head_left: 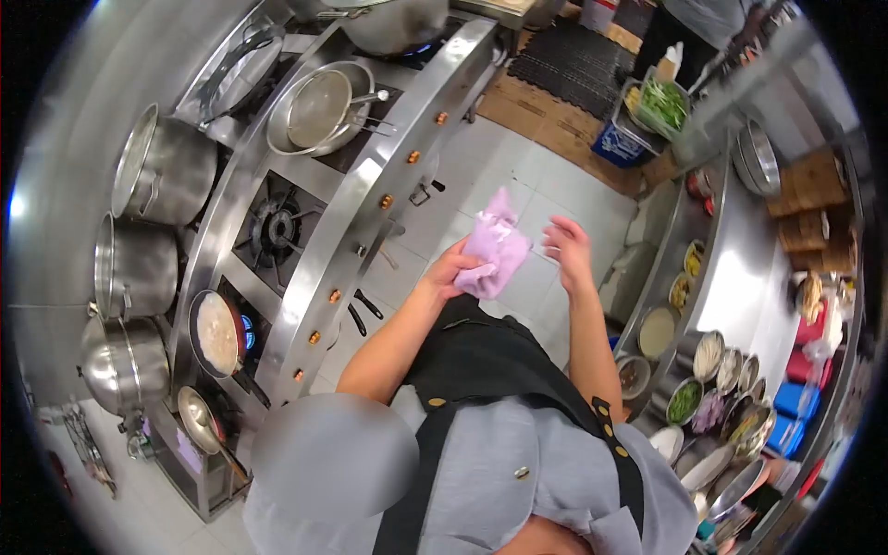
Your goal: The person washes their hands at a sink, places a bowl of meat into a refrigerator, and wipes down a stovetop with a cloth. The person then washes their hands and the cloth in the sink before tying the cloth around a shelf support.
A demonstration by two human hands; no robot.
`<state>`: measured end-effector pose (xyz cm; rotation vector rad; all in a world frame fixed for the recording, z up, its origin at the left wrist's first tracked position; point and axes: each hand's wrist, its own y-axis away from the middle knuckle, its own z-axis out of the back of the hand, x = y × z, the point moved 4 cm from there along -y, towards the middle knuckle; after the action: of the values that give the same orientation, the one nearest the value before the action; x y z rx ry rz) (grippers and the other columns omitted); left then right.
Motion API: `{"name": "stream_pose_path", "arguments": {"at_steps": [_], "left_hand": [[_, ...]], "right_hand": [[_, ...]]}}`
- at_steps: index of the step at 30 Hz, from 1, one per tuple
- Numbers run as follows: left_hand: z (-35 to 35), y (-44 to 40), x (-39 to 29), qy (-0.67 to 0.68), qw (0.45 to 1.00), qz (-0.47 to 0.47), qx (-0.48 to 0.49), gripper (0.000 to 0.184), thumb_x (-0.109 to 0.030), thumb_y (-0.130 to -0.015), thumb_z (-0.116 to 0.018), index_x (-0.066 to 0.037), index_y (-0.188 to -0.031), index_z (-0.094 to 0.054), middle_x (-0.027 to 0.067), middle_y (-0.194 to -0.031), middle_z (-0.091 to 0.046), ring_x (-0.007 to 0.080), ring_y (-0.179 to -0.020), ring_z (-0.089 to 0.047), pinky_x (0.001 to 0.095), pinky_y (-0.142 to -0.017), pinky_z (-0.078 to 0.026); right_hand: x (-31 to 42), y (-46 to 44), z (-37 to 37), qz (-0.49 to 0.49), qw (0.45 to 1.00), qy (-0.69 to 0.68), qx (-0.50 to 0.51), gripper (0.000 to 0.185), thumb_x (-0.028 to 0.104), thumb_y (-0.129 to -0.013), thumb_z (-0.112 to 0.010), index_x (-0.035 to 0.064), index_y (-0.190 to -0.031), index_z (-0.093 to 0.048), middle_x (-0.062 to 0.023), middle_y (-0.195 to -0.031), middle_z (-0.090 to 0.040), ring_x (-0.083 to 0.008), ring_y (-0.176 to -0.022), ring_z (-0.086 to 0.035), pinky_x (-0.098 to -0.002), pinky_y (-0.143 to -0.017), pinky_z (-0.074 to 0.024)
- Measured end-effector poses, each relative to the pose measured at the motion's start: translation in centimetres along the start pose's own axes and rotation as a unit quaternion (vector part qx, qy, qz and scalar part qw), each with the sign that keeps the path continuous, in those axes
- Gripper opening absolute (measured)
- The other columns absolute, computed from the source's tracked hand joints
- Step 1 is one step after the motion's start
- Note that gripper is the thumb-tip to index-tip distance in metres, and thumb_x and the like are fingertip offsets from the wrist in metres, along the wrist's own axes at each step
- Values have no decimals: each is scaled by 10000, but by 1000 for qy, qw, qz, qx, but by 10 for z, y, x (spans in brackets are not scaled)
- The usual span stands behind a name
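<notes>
A crumpled pink-purple cloth point(497, 248) is held in my left hand point(451, 265), out in front of the black apron and above the tiled floor. The fingers of that hand are wrapped round the cloth's left side. Just right of the cloth, and apart from it, my right hand point(566, 247) is raised with its fingers spread and slightly curled, holding nothing.
On the stove point(350, 242) at the left, a pan with pale contents point(217, 335) sits over a blue flame, its handle reaching the front edge. Large pots point(139, 264) line the far left. A counter point(731, 250) with food containers runs along the right. A person point(689, 32) stands at the top.
</notes>
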<state>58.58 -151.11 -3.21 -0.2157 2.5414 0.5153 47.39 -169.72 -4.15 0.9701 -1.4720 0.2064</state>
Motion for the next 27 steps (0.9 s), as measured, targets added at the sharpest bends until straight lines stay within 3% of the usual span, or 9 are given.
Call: {"name": "stream_pose_path", "arguments": {"at_steps": [3, 8, 12, 13, 16, 19, 23, 25, 27], "left_hand": [[41, -6, -28, -15, 1000, 8, -11, 554, 5, -692, -611, -2, -1222, -450, 107, -1056, -585, 206, -908, -607, 342, -804, -505], [51, -37, -84, -67, 996, 62, 19, 397, -55, -749, -596, 10, -1133, -519, 125, -951, -622, 192, -855, -626, 326, -760, -525], [66, -71, -115, 130, 984, 122, -6, 397, -168, -795, -582, -2, -1150, -518, 106, -983, -616, 218, -853, -622, 376, -795, -511], [33, -72, -130, 99, 988, 121, -1, 382, -240, -855, -525, -5, -1156, -515, 123, -961, -616, 233, -831, -622, 406, -807, -507], [-48, -102, -112, 134, 991, 29, -7, 386, -288, -907, -463, -4, -1165, -505, 134, -995, -596, 230, -888, -603, 385, -832, -482], [-65, -157, -133, -29, 940, -244, -239, 383, -317, -950, -391, -26, -1189, -464, 111, -1121, -539, 178, -1011, -535, 327, -854, -446], [-58, -200, -177, -113, 932, -284, -196, 392, -331, -963, -365, -24, -1189, -457, 97, -1112, -532, 158, -993, -522, 313, -835, -432], [-41, -230, -180, -142, 918, -308, -208, 423, -345, -964, -366, -11, -1205, -461, 106, -1150, -534, 172, -1066, -515, 298, -885, -414], [-27, -250, -185, 7, 973, -226, -49, 414, -349, -962, -374, -21, -1195, -472, 91, -1166, -531, 173, -1068, -515, 307, -892, -418]], "right_hand": [[18, -19, -22, 69, 988, 133, 44, 395, 61, -772, -627, 19, -1154, -535, -103, -976, -622, -180, -848, -619, -276, -641, -502], [107, -46, -144, 426, 756, 462, 185, 409, 60, -752, -659, 13, -1144, -552, -79, -1009, -621, -153, -859, -605, -252, -721, -488], [107, -130, -142, 213, 936, 273, 63, 308, 44, -752, -662, 18, -1052, -599, -71, -1015, -617, -189, -859, -603, -254, -743, -475], [117, -143, -140, 276, 929, 245, -9, 254, 48, -768, -648, 18, -1017, -605, -85, -997, -614, -202, -842, -603, -261, -736, -475], [176, -173, -177, 526, 791, 250, -188, 164, 17, -787, -589, 15, -950, -604, -128, -993, -587, -291, -895, -575, -360, -781, -470], [184, -185, -223, 583, 734, 296, -184, 195, -24, -780, -545, 22, -961, -601, -139, -1001, -568, -300, -924, -554, -358, -803, -461], [175, -221, -181, 512, 758, 283, -289, 222, -7, -798, -538, 12, -1010, -602, -141, -960, -584, -286, -897, -557, -357, -800, -452], [157, -226, -153, 314, 932, 96, -154, 220, 25, -812, -558, -3, -1027, -598, -107, -954, -602, -211, -863, -561, -326, -756, -456], [155, -209, -129, 213, 972, 49, -86, 210, 58, -825, -578, -17, -1019, -604, -77, -922, -618, -144, -807, -558, -290, -696, -455]]}}
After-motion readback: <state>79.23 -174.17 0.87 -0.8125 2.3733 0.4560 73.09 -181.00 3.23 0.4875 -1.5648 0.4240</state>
